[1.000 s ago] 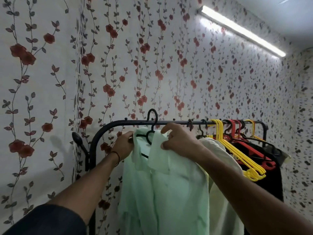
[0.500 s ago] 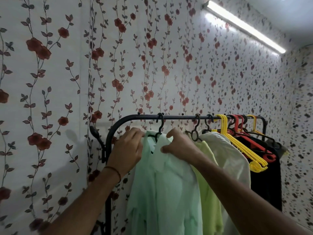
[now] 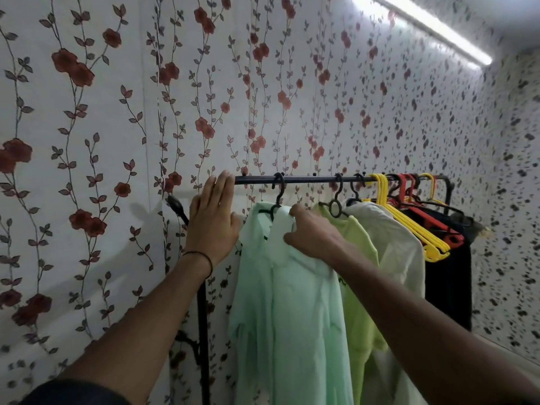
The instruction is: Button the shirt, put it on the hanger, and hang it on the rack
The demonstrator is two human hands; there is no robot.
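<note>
A left hand (image 3: 213,220), fingers straight and close together, is raised at the left end of the rack (image 3: 306,179). Just right of it, the mint shirt (image 3: 292,311) hangs from its black hanger (image 3: 282,184) on the rail. The right hand (image 3: 314,236) pinches the collar. The cloth looks light and limp, likely best steered by collar or shoulders.

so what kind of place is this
Likely a home bedroom or dressing corner: a black clothes rack holding a mint shirt and others, spare yellow hangers, floral wallpaper.

mint-green shirt (image 3: 292,302), black hanger (image 3: 276,197), black rack (image 3: 306,180), red-floral wallpaper (image 3: 87,112)
</note>
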